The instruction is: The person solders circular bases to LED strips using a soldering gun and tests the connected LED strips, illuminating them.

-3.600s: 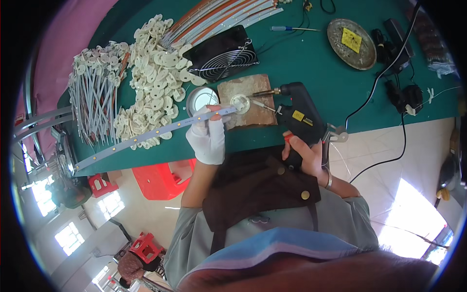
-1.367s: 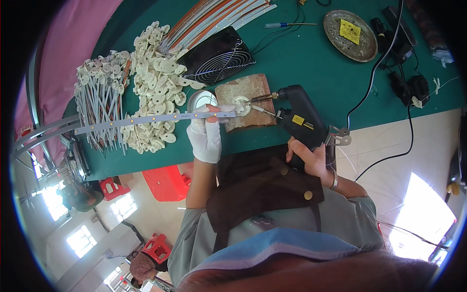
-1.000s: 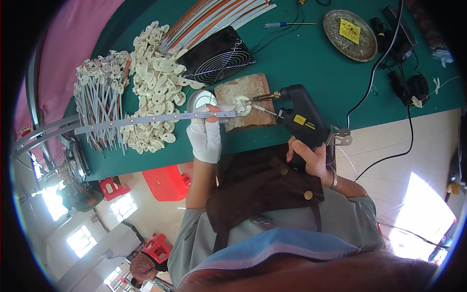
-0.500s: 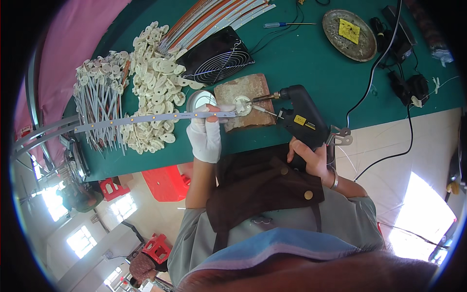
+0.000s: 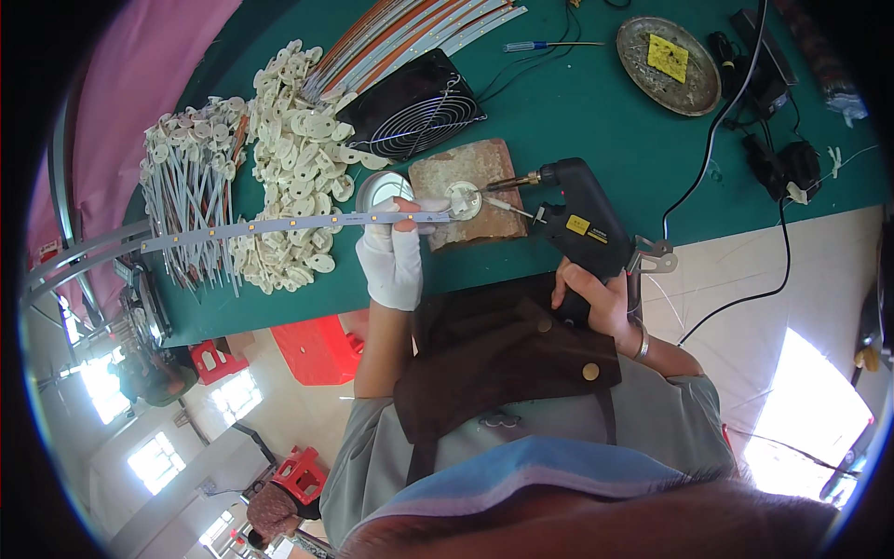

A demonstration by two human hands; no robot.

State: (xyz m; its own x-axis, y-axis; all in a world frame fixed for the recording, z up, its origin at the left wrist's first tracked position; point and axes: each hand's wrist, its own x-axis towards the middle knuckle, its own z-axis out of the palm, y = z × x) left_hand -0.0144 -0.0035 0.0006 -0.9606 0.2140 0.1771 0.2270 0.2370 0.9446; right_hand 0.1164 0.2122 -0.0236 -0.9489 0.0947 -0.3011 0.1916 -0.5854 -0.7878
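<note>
Thin strip, heavy gun

In the head view, the strip (image 5: 291, 224) reaches from the table's left side to the slab (image 5: 447, 168), its right end at the pale disc (image 5: 463, 201). The gloved left hand (image 5: 391, 261) pinches it near that end. It looks light, bendy and probably easy to crease; a hold on its edges, off the small yellow chips, seems safest. The right hand (image 5: 593, 293) wraps the grip of the gun (image 5: 589, 219), likely the heavier piece and hot at the tip; whether the tip touches the disc, I cannot tell.
</note>
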